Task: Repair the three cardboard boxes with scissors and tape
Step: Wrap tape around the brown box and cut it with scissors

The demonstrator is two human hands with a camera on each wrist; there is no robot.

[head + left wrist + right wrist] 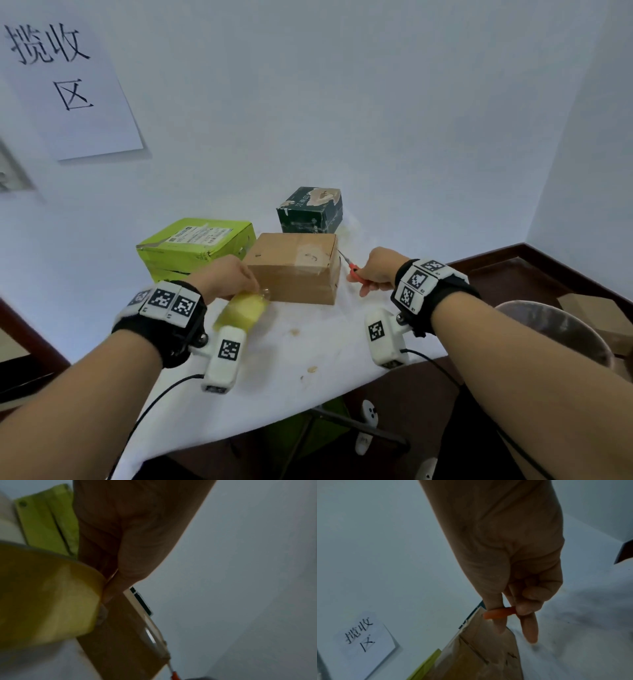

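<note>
Plain brown box, pale tape patch on top, seemingly creased.

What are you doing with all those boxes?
A person is getting ready to mend boxes. The left hand holds a roll of yellowish tape by the front of the brown cardboard box. The right hand grips orange-handled scissors beside that box. A green box and a dark box wait behind on the white table.
</note>
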